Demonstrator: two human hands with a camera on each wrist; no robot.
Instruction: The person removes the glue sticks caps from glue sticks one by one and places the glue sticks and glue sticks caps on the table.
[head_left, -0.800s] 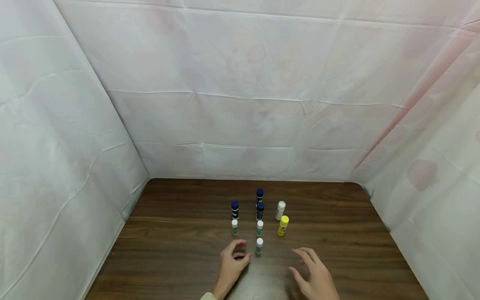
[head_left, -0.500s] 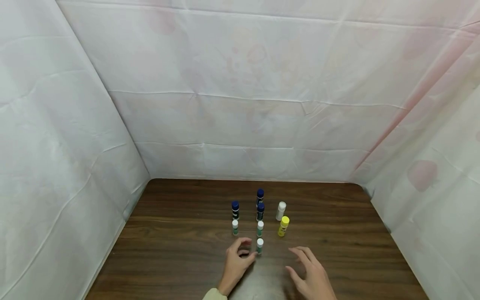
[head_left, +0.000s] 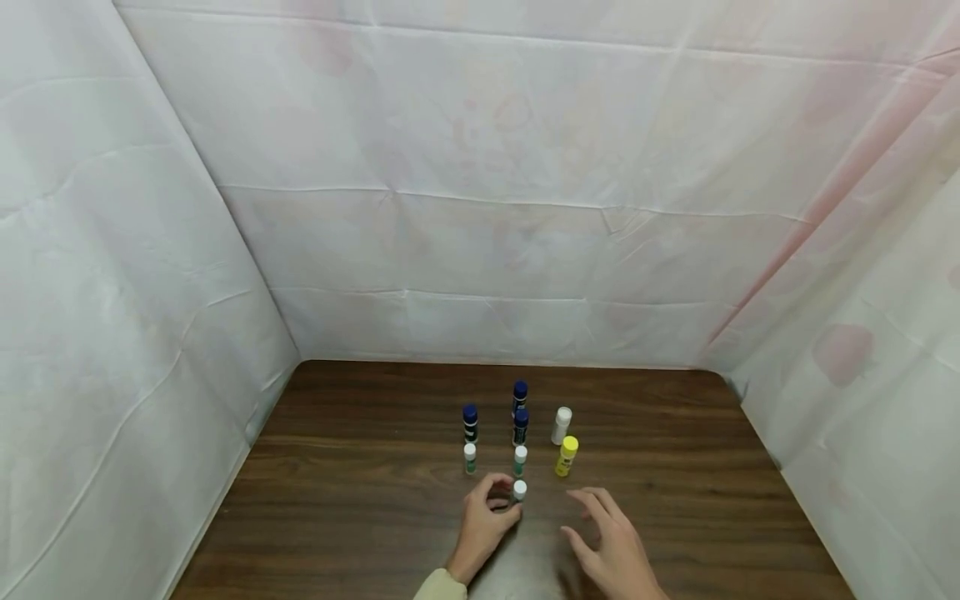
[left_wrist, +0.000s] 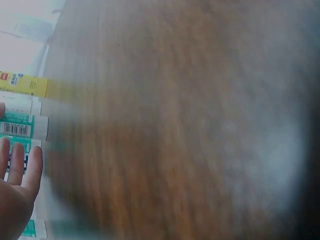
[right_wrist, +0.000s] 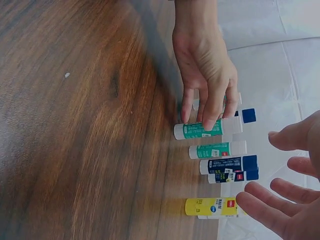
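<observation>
My left hand (head_left: 482, 527) is at the nearest green-labelled, white-capped glue stick (right_wrist: 202, 130), its curled thumb and fingers pinching the sides. That glue stick stands upright on the table, and the fingers partly hide it in the head view. To the right, my right hand (head_left: 613, 546) hovers above the table with fingers spread and nothing in them. Behind the pinched one are two more white-capped green glue sticks, a middle one (head_left: 520, 461) and a left one (head_left: 470, 458). The yellow glue stick (head_left: 566, 457) stands nearest my right hand.
Farther back stand three dark blue-capped glue sticks, a left one (head_left: 470, 423), a middle one (head_left: 520, 427) and a rear one (head_left: 520, 397). A white stick (head_left: 561, 426) stands behind the yellow one. Pale cloth (head_left: 480, 250) walls in the brown wooden table (head_left: 337, 500) at back and sides.
My left hand has moved right, from beside the nearest green glue stick to around it, and closed on it. My right hand has drifted slightly left. The other glue sticks stay put.
</observation>
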